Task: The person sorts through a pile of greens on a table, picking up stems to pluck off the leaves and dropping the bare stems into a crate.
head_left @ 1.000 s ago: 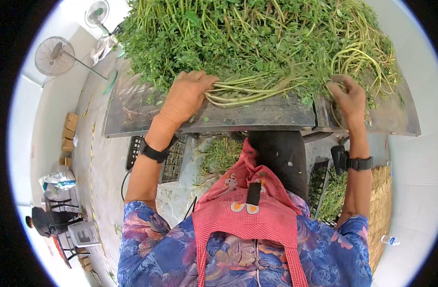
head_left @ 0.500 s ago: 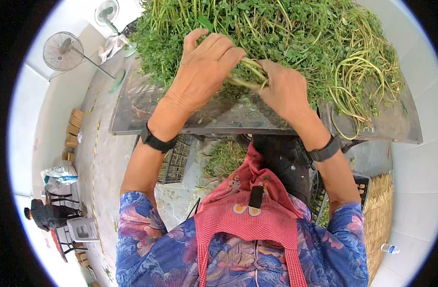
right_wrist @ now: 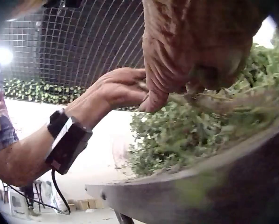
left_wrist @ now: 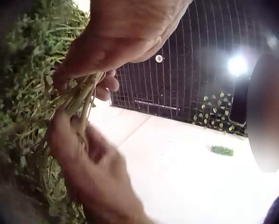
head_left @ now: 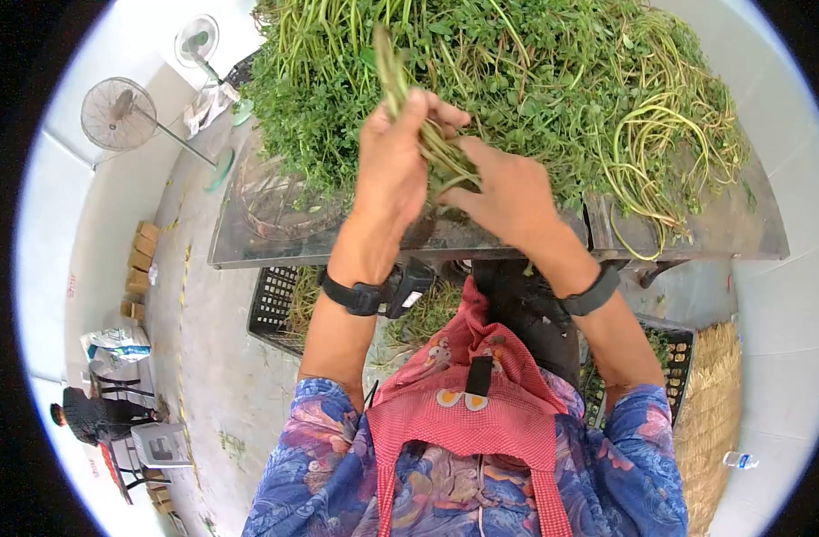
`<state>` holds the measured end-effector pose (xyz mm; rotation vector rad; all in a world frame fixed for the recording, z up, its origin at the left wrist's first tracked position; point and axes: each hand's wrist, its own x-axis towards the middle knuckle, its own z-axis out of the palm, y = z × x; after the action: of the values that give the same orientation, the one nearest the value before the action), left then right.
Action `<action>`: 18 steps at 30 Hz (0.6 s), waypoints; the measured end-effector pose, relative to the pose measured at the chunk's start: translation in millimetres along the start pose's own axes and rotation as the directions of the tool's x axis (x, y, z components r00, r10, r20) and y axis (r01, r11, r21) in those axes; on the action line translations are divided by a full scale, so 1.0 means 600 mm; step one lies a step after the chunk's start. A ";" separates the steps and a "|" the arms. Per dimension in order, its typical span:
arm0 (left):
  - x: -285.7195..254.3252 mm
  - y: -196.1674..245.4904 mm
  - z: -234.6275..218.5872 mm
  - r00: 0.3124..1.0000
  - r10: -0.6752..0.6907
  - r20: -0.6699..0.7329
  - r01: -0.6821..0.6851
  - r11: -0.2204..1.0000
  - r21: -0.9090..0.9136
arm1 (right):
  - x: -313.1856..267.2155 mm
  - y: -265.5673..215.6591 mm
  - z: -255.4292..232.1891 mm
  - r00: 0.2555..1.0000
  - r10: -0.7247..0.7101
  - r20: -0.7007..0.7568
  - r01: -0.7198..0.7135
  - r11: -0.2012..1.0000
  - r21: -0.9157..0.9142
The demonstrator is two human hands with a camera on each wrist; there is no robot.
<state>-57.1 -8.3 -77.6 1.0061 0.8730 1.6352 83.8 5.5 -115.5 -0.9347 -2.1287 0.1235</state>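
A small bundle of long green stems (head_left: 394, 76) slants up and left across the front of a leafy heap. My left hand (head_left: 393, 159) grips it around the middle, with the palm turned up and the thumb over the stems. At the bundle's lower end my right hand (head_left: 509, 192) pinches the stems between thumb and fingers. In the left wrist view, both hands sit close together on the stems (left_wrist: 81, 98). The right wrist view shows the left hand (right_wrist: 116, 88) touching the right hand (right_wrist: 200, 46), which covers most of the bundle there.
The big heap of leafy greens (head_left: 534, 80) covers the back of the dark table (head_left: 293, 242). Loose curled stems (head_left: 646, 179) lie at its right. Black crates (head_left: 275, 300) holding plants stand below. Fans (head_left: 118, 114) and a seated person (head_left: 96, 414) are farther left.
The right hand came in from the table's right side to the bundle. The left hand turned palm up, and the bundle rose from the table and swung to point upward.
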 end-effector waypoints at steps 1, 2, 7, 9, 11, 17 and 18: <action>0.003 0.017 -0.012 0.998 0.042 0.056 -0.038 0.996 -0.077 | -0.010 0.016 -0.016 0.996 0.071 0.049 -0.072 0.997 0.012; 0.006 0.032 -0.021 0.990 0.090 0.104 -0.073 0.985 -0.156 | -0.022 0.037 -0.031 0.986 0.136 0.101 -0.139 0.990 0.022; 0.003 0.069 -0.071 0.993 0.088 0.079 -0.044 0.894 -0.445 | -0.076 0.235 -0.074 0.933 0.354 -0.057 -0.358 0.928 -0.099; -0.005 0.070 -0.070 0.996 0.079 0.044 -0.057 0.925 -0.375 | -0.075 0.247 -0.076 0.938 0.322 -0.132 -0.329 0.943 -0.041; -0.011 0.067 -0.061 0.996 0.063 0.055 -0.038 0.926 -0.375 | -0.057 0.216 -0.099 0.881 0.431 -0.195 -0.386 0.893 0.231; -0.028 0.072 -0.036 0.980 0.038 0.194 0.053 0.896 -0.441 | -0.012 0.063 -0.107 0.948 0.307 0.084 -0.290 0.724 0.626; -0.032 0.073 -0.032 0.975 0.032 0.222 0.075 0.885 -0.460 | -0.011 0.045 -0.104 0.948 0.307 0.085 -0.291 0.723 0.627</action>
<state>-87.3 -39.6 -49.9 0.8114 0.3096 1.5715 145.9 7.5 -87.4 -0.8372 -1.6944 0.9369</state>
